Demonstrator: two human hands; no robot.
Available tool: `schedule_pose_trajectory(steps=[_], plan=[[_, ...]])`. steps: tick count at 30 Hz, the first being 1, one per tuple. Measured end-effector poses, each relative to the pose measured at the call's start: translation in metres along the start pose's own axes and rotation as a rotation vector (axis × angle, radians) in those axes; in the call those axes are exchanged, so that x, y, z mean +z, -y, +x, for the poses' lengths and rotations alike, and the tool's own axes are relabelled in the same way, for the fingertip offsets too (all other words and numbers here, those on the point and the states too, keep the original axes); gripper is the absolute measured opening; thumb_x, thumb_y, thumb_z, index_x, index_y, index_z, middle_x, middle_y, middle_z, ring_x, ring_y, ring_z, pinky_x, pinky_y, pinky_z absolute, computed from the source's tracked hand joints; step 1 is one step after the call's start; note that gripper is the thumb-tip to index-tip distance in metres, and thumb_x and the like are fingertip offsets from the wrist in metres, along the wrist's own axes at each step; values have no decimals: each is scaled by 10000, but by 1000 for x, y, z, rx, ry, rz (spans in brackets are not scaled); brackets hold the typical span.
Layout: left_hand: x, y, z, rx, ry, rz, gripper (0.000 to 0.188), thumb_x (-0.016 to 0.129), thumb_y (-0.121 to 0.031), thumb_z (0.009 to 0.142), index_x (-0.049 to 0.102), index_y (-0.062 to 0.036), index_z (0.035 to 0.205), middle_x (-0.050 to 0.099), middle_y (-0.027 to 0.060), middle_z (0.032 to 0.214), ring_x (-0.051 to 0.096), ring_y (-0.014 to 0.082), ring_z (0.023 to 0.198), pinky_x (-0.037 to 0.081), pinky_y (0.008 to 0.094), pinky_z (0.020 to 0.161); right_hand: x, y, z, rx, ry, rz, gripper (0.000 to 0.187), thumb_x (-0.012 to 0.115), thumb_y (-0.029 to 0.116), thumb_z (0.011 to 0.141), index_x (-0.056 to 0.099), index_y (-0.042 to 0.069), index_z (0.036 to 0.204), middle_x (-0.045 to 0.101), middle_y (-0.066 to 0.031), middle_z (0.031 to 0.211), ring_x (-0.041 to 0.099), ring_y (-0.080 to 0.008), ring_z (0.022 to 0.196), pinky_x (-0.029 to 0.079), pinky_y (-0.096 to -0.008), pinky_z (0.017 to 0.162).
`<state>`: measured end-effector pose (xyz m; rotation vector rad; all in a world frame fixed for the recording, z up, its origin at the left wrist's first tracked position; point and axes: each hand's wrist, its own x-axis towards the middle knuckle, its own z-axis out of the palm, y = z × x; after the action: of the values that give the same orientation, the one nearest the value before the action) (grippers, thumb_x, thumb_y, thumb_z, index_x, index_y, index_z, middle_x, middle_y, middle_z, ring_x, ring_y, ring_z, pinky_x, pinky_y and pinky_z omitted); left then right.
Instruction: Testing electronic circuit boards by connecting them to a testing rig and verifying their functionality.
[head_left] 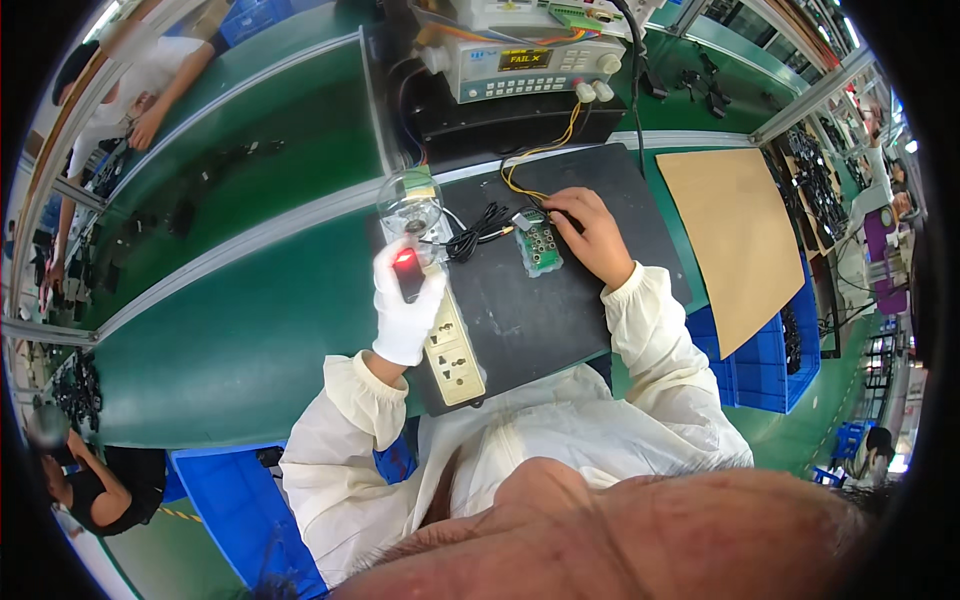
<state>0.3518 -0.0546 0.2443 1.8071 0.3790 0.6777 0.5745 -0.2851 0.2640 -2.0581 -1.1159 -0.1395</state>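
My left hand (405, 315), in a white glove, is closed around a small black block (408, 278) with a glowing red spot at its top. It sits over the upper end of a cream power strip (455, 355), beside a clear round disc (410, 203). My bare right hand (597, 238) has its fingers bent together at the top edge of a green circuit board (541, 248). What the fingertips pinch there is hidden. Yellow wires (512, 178) run to that edge from the bench instrument. A coiled black cable (482, 234) lies between my hands.
Under the board is a black mat (540, 335) on the green bench. A bench instrument (535, 68) with a lit screen stands at the back. On the right are a brown cardboard sheet (735, 235) and a blue bin (765, 365); another blue bin (225, 500) is lower left. Other people work around.
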Motion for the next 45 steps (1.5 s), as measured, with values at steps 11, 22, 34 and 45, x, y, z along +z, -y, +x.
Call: schedule_pose_trajectory(steps=[11,22,34,45], plan=[[5,6,6,-37,-34,22,517,746,-127,903,528,-89,1370,583,95,1326,558,219,1214,434,359,1077,-41,16,47,-167,-172,-278,235,722,71,912,676,33,1139,604,-169,1374,577,-372,1242,473,-412,1051],[1,1,6,18,-27,29,537,750,-151,903,523,-72,1383,584,113,1344,551,245,1268,415,371,1113,-39,-8,106,-355,-131,-564,404,732,98,907,541,10,1251,484,-226,1531,410,-414,1457,387,-469,1164],[2,3,7,115,-98,82,537,792,-127,869,542,-82,1342,646,149,1248,669,287,1126,515,373,981,-27,33,53,-165,110,-225,135,682,74,928,680,33,1056,708,-136,1044,666,-336,969,529,-434,858],[0,-1,4,24,-24,53,546,779,-107,873,534,-73,1359,616,124,1265,628,249,1131,492,363,1002,-2,2,24,-145,104,-206,210,700,83,920,724,52,1127,710,-124,1036,667,-339,962,541,-414,854]])
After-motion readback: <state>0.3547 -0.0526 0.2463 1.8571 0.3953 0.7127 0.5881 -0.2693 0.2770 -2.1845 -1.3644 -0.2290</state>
